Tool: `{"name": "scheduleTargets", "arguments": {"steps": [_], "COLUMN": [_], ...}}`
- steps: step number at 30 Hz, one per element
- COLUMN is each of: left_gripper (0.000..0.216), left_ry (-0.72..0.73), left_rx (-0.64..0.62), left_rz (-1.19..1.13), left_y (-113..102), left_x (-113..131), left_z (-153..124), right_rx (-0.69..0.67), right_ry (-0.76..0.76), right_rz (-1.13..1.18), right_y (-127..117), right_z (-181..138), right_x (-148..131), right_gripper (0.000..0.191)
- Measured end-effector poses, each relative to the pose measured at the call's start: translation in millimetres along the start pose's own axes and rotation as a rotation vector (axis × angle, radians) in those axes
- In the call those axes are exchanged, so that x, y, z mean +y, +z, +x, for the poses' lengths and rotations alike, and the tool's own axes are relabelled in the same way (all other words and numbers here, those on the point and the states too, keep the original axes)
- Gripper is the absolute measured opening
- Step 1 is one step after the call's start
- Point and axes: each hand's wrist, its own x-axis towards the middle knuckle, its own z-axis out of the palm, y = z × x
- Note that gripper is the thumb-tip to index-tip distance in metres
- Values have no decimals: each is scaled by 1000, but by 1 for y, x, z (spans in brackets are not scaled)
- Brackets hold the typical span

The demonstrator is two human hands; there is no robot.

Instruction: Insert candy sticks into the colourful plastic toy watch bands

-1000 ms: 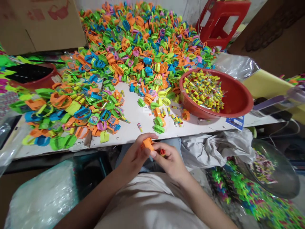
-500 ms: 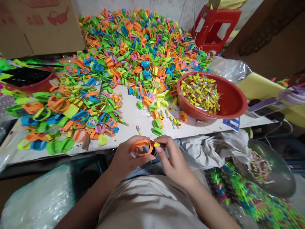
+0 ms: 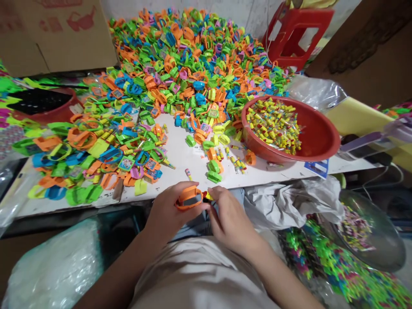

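Note:
My left hand [image 3: 170, 206] is closed round an orange plastic toy watch [image 3: 189, 198], its loop facing up, in front of the table edge. Between the fingertips of my right hand [image 3: 228, 212] is a small yellow candy tube [image 3: 207, 196] with a red end, held against the right side of the watch; my fingers cover much of it. Just beyond my hands a single candy tube [image 3: 188, 174] lies on the white table [image 3: 175, 148]. Green toy watches [image 3: 213, 171] and several more tubes [image 3: 237, 164] lie behind my right hand.
A large heap of colourful toy watches [image 3: 193, 56] covers the back of the table, another pile [image 3: 96, 159] the left. A red basin [image 3: 318, 133] of yellow tubes stands right, near a red stool [image 3: 298, 34]. A cardboard box [image 3: 58, 38] is back left.
The orange watch has turned in my left hand. My right fingers have closed in further over the tube, hiding more of it. The whole view has shifted slightly.

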Motion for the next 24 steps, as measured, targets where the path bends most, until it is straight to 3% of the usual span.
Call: {"name": "scheduleTargets", "arguments": {"steps": [4, 9, 11, 14, 17, 21, 24], "left_gripper": [59, 41, 38, 37, 44, 69, 80], "left_ry": [-181, -285, -282, -219, -174, -129, -209], "left_rx": [-139, -344, -356, -151, 240, 656, 696], "left_rz": [-45, -131, -101, 76, 322, 699, 896], "left_y": [1, -1, -6, -29, -74, -141, -163], "left_x": [-4, -10, -13, -17, -23, -41, -55], "left_z": [2, 4, 5, 16, 36, 68, 82], "right_rx": [-15, -11, 12, 96, 193, 184, 148], "right_ry": [-41, -119, -111, -72, 23, 133, 246], "right_rz": [-200, -161, -134, -120, -125, -217, -322], "right_y": [9, 20, 25, 31, 31, 25, 21], "right_z": [-2, -2, 2, 10, 16, 15, 9], "right_x": [2, 3, 5, 15, 35, 70, 93], "right_gripper": [13, 16, 17, 26, 52, 38, 28]}}
